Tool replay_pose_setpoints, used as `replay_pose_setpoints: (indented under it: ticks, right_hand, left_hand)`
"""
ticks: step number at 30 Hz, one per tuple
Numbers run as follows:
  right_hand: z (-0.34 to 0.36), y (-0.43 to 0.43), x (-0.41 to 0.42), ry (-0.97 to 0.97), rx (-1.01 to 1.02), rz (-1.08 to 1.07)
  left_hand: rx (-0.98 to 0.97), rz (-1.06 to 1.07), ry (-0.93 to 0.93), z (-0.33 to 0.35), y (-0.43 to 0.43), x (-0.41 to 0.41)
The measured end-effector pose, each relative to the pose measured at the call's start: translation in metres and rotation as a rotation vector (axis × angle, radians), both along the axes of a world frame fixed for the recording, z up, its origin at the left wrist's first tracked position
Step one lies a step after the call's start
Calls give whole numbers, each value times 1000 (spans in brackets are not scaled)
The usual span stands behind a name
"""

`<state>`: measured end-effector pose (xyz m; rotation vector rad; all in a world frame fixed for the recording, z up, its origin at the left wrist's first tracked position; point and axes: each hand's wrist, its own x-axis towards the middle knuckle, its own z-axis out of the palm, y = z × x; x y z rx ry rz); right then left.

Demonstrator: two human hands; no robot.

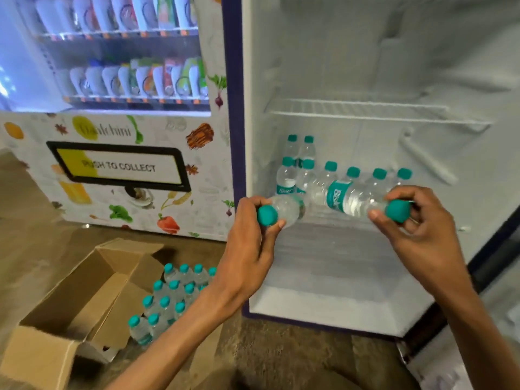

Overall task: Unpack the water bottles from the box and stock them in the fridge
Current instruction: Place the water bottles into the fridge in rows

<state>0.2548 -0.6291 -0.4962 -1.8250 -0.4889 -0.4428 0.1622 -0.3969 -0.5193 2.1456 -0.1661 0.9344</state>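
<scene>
My left hand grips a clear water bottle by its teal cap end, held level and pointing into the open fridge. A second bottle with a teal label is held the same way by my right hand. Both bottles hover just above the fridge's lower shelf. Behind them several teal-capped bottles stand upright in rows at the back of that shelf. On the floor to the left a pack of several bottles stands beside the open cardboard box.
A white wire shelf spans the fridge above the bottles. A snack vending machine with a "push to collect" flap stands to the left of the fridge. The fridge door edge runs down at the right.
</scene>
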Motion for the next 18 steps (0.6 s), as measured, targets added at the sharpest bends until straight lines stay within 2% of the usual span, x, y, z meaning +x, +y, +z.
replay_pose_setpoints:
  ticks: [3, 8, 15, 18]
  right_hand:
    - [20, -11, 22, 25, 220, -38]
    - [25, -13, 84, 39, 280, -117]
    - [13, 1, 166, 53, 204, -218]
    - [13, 10, 201, 57, 125, -217]
  left_hand:
    - [-77, -30, -119, 30, -17, 39]
    - [-133, -54, -148, 47, -32, 123]
    - [29, -9, -45, 38, -26, 221]
    - [81, 17, 62, 35, -32, 255]
